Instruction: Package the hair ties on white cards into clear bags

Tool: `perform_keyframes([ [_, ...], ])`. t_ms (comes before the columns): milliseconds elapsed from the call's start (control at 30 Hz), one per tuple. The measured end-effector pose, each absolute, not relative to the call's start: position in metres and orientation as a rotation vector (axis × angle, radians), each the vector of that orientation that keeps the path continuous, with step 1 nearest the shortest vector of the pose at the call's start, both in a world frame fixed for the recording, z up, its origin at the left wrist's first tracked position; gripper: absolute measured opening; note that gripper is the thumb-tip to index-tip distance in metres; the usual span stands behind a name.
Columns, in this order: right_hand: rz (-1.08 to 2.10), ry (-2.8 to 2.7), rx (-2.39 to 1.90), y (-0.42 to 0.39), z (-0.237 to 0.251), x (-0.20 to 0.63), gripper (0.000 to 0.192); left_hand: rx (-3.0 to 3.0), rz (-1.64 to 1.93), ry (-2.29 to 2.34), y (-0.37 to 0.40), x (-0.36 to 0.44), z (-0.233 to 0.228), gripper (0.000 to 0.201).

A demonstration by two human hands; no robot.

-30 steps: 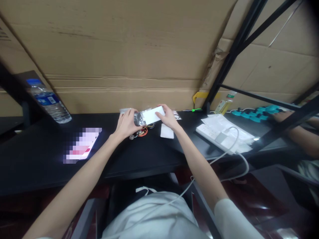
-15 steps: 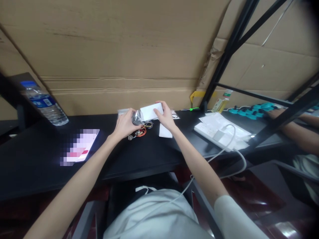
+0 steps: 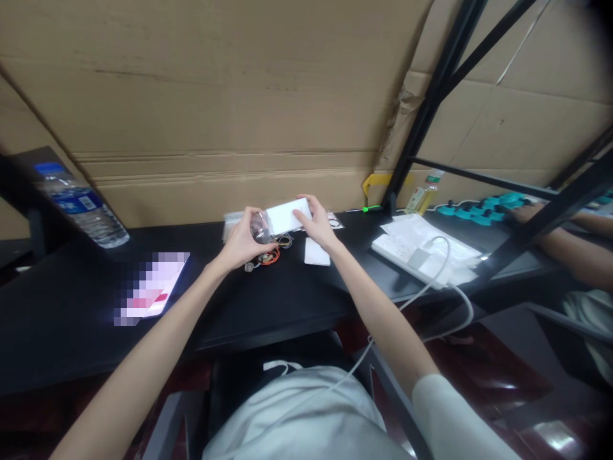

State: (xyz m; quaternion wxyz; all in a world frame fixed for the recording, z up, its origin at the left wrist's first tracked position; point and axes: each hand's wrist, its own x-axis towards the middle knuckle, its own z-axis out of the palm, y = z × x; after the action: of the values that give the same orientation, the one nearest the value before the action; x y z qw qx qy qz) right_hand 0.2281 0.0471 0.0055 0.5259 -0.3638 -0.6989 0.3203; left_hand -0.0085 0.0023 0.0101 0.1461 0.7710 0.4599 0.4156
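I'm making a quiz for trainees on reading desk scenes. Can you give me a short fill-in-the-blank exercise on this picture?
1. Both hands, the left hand and the right hand, hold a white card in a clear ____.
2. The water bottle stands at the ____ end of the black desk.
3. A bundle of wires lies just below the ____ hand.
4. The wall behind the desk is made of ____.

Missing words: bag; left; left; cardboard
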Motion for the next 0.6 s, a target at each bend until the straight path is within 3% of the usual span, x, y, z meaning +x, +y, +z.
perform_keyframes([
  [167,0.85,-1.538,-0.841,0.0492,0.0057,0.2312,0.058,2.241,1.17,1.286,0.0021,-0.0087,0.0099,0.074],
  [367,0.925,-1.566,-0.838,0.048,0.0036,0.2309,0.04,2.26,1.186,1.312,0.0011,-0.0091,0.012,0.074],
  [600,1.075,-1.574,-0.853,0.0479,0.0008,0.2282,0.035,2.386,1.216,1.283,0.005,-0.0109,0.0111,0.068],
])
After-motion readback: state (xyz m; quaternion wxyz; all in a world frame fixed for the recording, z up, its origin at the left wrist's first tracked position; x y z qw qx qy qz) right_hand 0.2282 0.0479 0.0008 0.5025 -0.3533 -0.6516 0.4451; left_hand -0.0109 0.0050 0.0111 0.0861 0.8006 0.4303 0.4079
